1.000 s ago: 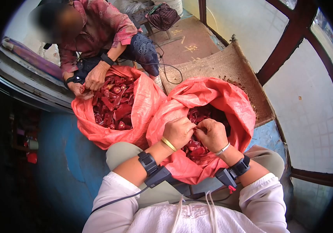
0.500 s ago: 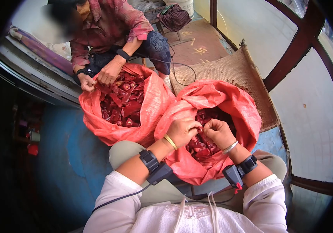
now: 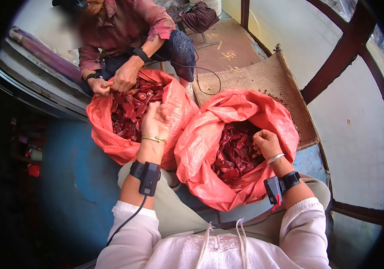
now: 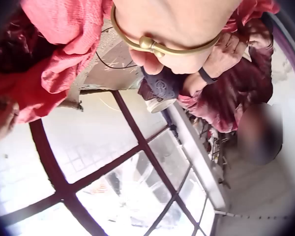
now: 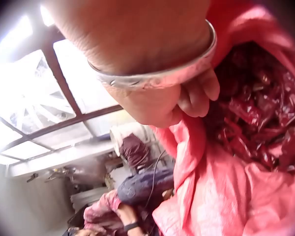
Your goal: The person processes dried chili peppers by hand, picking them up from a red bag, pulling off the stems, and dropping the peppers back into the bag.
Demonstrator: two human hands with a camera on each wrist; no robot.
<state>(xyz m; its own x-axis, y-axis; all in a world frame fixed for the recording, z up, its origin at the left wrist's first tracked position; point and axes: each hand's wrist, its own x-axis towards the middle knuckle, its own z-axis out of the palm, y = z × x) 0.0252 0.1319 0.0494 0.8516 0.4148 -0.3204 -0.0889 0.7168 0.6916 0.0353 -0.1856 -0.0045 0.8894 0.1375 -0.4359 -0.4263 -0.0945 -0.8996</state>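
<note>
Tiled floor and a dark-framed window [image 3: 335, 58] fill the right side, and a woven mat [image 3: 263, 80] lies behind two red woven sacks. The person wearing the cameras sits with the near sack [image 3: 245, 107] against the knees. The far sack [image 3: 106, 143] stands just beside it, and their walls touch.

Left hand [image 3: 156, 121]: reaches out over the far sack, above its dried red chillies [image 3: 131, 112]. The fingers are loosely extended and apart. The underside is turned away from the head camera. The left wrist view shows only the wrist and a gold bangle [image 3: 154, 139], so I cannot tell whether anything lies under the hand.

Right hand [image 3: 267, 143]: sits inside the mouth of the near sack at its right inner wall, just above that sack's chillies [image 3: 234, 154]. The fingers are curled into a loose fist. The right wrist view shows the knuckles tucked under, close against the sack cloth. I cannot tell whether they pinch a chilli, the cloth or nothing. A silver bangle [image 3: 275, 158] sits at the wrist.

A second person [image 3: 124, 27] sits across from the far sack, cut off at the top edge, with both hands [image 3: 127, 78] down among its chillies. Left of the sacks everything is dark and unreadable.
</note>
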